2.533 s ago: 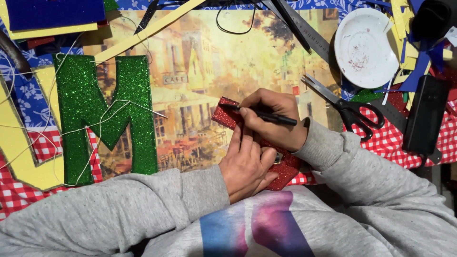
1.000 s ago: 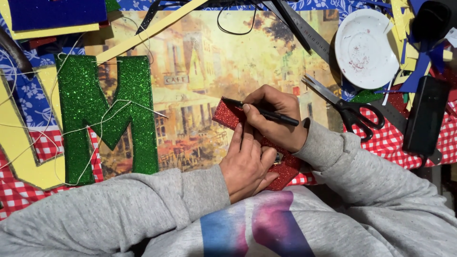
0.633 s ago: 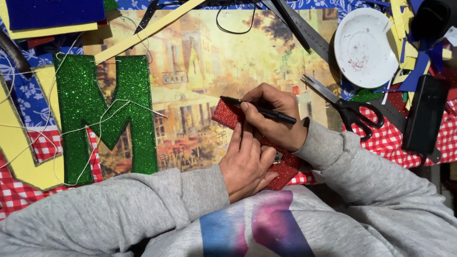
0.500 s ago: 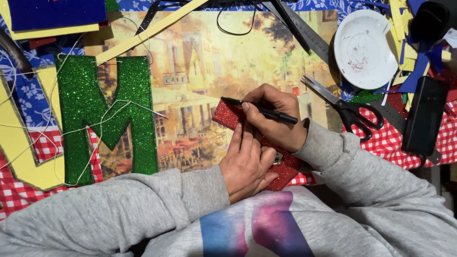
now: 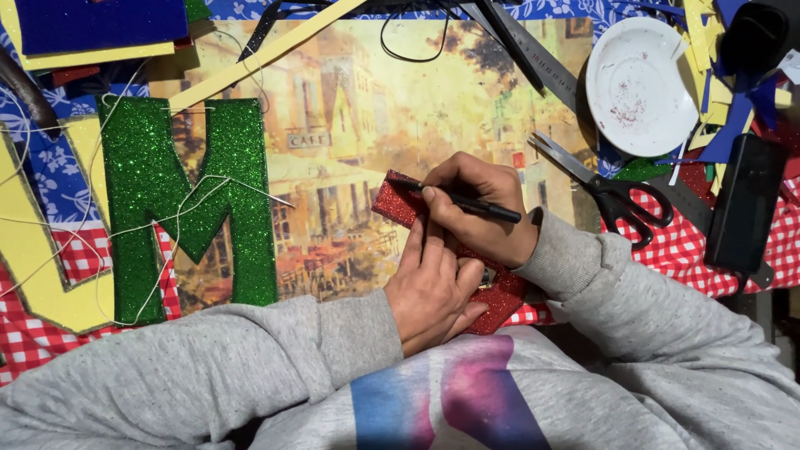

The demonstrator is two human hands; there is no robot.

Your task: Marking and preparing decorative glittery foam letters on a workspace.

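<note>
A red glitter foam piece (image 5: 398, 202) lies on a picture mat (image 5: 358, 108) in front of me. My left hand (image 5: 433, 287) presses flat on it, fingers pointing away from me. My right hand (image 5: 479, 212) grips a black pen (image 5: 467, 202) whose tip touches the far left end of the red piece. Both arms wear grey sleeves. Most of the red piece is hidden under my hands.
A green glitter letter M (image 5: 179, 200) with thin string lies to the left, beside yellow foam (image 5: 33, 258). Black-handled scissors (image 5: 608, 187), a white plate (image 5: 640, 83), a metal ruler (image 5: 521, 46) and a black box (image 5: 742, 212) sit to the right on red checked cloth.
The pen tip has crept left along the red piece's far edge. My left hand stays pressed on the piece.
</note>
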